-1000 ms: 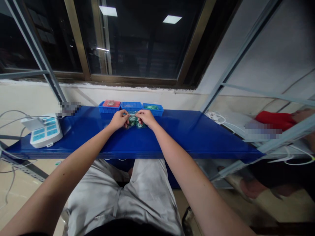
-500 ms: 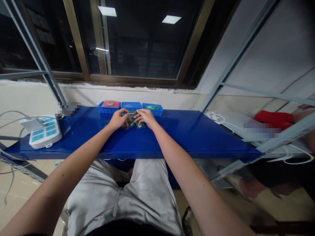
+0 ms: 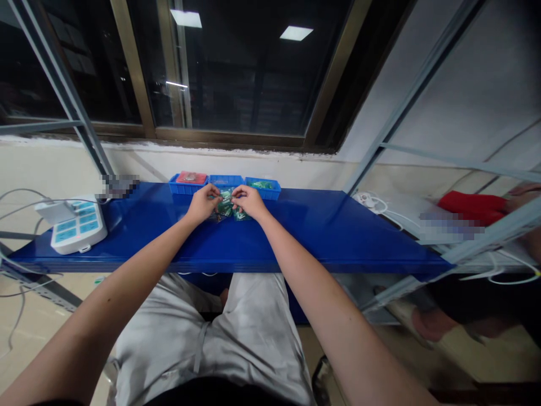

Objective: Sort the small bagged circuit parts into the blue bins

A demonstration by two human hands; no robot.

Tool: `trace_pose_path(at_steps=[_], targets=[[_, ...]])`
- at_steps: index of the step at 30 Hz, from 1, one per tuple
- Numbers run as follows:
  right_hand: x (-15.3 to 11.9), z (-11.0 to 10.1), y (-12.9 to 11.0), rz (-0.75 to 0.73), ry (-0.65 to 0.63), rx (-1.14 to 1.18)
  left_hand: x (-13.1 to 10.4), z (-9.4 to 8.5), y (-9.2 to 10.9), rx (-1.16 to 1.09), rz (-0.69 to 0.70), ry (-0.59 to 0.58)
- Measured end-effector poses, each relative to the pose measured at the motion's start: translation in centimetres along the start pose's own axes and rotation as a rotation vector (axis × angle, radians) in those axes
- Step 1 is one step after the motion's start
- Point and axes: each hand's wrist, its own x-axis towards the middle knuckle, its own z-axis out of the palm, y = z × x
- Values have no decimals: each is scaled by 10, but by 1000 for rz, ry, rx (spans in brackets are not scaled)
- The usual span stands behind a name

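Note:
My left hand (image 3: 204, 204) and my right hand (image 3: 248, 202) are close together over the far part of the blue table. Each hand has its fingertips pinched on one side of a small clear bag (image 3: 226, 198) with green and silver pieces showing through it. The exact kind of the pieces is too small to make out. Under my right fingers lies more green and silver material (image 3: 240, 215). Small dark and shiny bits (image 3: 218, 217) are below my left fingers. My fingers partly hide all of these.
Behind my hands stand three blue bins: the left (image 3: 180, 186) holds a red packet (image 3: 191, 177), the right (image 3: 271, 193) holds green pieces (image 3: 260, 184). A white power strip (image 3: 80, 239) sits at the table's left. Metal shelf posts (image 3: 367, 160) flank the table (image 3: 321, 237). A person in red is at right.
The clear bag between my hands now faces me more broadly, where a thin edge showed before. My fingers have closed in a little around it.

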Motion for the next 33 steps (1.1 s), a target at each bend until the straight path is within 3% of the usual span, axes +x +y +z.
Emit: trace_pose_path(at_steps=[11,13,17,21,28,33], targets=[[-1,1,-3,46,19,-19,-1,-1,1,80,24,4],[1,-2,-3,67,88,-2,-2,-1,2,132,33,20],[7,-14,-2,116,346,98,-1,-3,2,311,124,80],[13,-30,5,173,481,156,-1,-2,-3,479,183,-16],[18,-37,24,189,450,41,1,1,-19,640,173,-168],[17,-34,23,160,369,44,4,0,-23,602,220,-184]])
